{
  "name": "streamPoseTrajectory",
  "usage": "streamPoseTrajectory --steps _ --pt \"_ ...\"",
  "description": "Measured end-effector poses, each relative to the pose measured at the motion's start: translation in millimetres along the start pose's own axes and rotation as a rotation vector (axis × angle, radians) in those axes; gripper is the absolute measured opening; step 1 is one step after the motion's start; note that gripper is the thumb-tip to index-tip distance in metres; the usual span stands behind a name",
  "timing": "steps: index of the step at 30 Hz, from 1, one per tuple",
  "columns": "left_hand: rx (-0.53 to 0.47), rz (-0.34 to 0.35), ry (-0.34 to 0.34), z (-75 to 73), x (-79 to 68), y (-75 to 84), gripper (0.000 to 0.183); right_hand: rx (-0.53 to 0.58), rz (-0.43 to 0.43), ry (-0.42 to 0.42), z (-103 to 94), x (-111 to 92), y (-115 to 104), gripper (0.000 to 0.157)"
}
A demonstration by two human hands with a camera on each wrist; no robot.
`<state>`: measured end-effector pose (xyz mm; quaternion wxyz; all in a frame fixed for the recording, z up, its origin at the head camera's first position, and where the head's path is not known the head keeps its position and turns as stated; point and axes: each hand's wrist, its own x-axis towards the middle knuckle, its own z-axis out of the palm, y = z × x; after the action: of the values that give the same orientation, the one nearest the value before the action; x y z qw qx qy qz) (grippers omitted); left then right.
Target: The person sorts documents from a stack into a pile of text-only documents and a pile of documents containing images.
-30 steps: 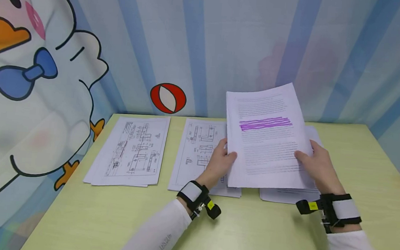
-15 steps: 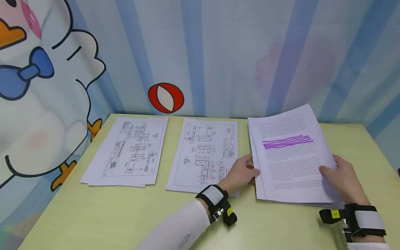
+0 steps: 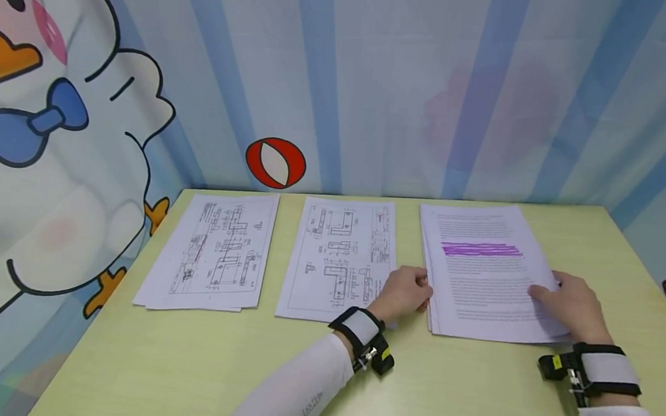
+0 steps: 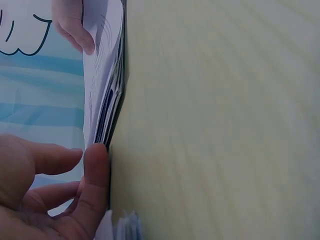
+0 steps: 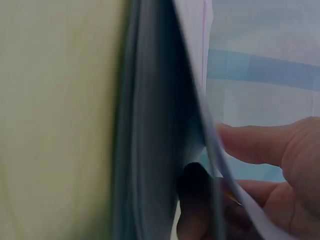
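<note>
In the head view a stack of printed sheets (image 3: 478, 273), its top page marked with purple strokes, lies at the right of the table. At its right edge my right hand (image 3: 574, 305) pinches paper, thumb on top. The right wrist view shows lifted sheets (image 5: 215, 155) between that thumb (image 5: 250, 142) and the fingers beneath, with a dark gap above the lower sheets. Bent, loose fingers of my left hand (image 3: 405, 293) touch the stack's left edge. In the left wrist view a fingertip (image 4: 96, 160) meets that edge, the thumb apart from it.
Two stacks of technical drawings lie to the left: a middle stack (image 3: 337, 261), partly behind my left hand, and a left stack (image 3: 216, 251) with slightly fanned sheets. A patterned cloth (image 3: 391, 87) hangs behind the pale table (image 3: 441, 396).
The text sheets, held raised in both hands, have moved right and down and now lie flat on the right. My left hand has loosened from their edge; the right still pinches its side.
</note>
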<state>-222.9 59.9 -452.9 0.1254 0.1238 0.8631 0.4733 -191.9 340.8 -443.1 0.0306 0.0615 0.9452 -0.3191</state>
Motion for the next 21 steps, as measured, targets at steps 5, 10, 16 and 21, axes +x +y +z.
streamPoseTrajectory --steps 5,10,16,21 --pt "0.013 -0.028 -0.001 0.3 0.8 2.0 0.015 -0.137 0.036 0.005 -1.0 -2 -6 0.060" --pt "-0.129 -0.096 0.004 -0.4 2.9 1.2 0.018 -0.216 0.047 0.017 0.4 -1 -10 0.057" --pt "-0.236 -0.113 0.008 -12.3 -4.7 -1.2 0.038 -0.252 0.015 0.110 3.1 -2 -19 0.054" --pt "-0.281 -0.047 0.013 -35.2 -14.6 -1.3 0.037 -0.166 -0.061 0.262 15.2 -2 -44 0.051"
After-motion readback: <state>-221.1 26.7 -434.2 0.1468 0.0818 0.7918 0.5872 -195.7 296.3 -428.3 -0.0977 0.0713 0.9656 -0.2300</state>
